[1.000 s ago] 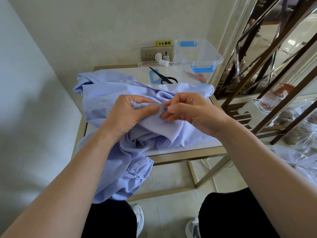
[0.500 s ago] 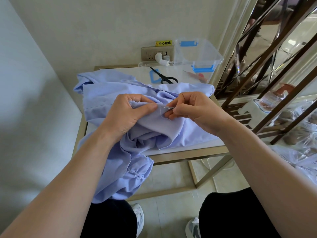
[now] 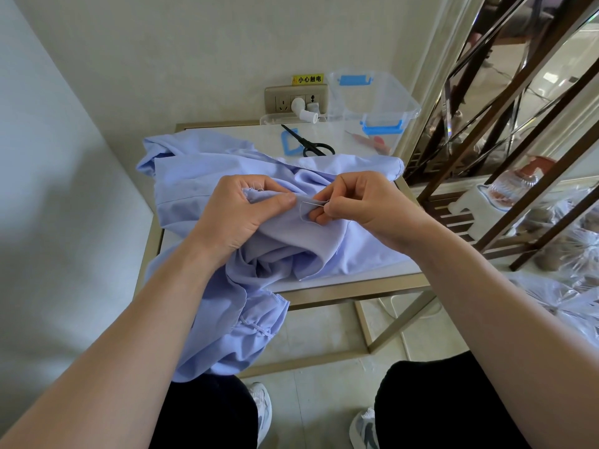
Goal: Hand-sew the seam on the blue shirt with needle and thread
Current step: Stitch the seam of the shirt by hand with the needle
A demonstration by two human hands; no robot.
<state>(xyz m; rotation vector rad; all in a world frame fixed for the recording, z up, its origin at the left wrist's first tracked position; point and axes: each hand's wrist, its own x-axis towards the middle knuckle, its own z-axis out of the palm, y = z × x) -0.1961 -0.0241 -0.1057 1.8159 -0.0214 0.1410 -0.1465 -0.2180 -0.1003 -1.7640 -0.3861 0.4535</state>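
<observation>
The blue shirt [image 3: 194, 176] lies bunched over a small table, one part hanging off the front edge. My left hand [image 3: 236, 215] grips a raised fold of the shirt, thumb pressed along the frayed seam edge. My right hand [image 3: 359, 205] pinches a thin silver needle [image 3: 314, 202] that points left toward the seam. A fine pale thread [image 3: 302, 211] loops from the needle down to the cloth between my two hands.
Black scissors [image 3: 311, 144] and a blue plastic piece [image 3: 289, 144] lie at the back of the table [image 3: 340, 288]. A clear box with blue clips [image 3: 372, 102] and a white spool [image 3: 306, 114] stand by the wall socket. A brown metal rack [image 3: 505, 147] rises close on the right.
My right hand has drawn away to the right from my left thumb, bringing the needle out of the fold and a loop of thread into view.
</observation>
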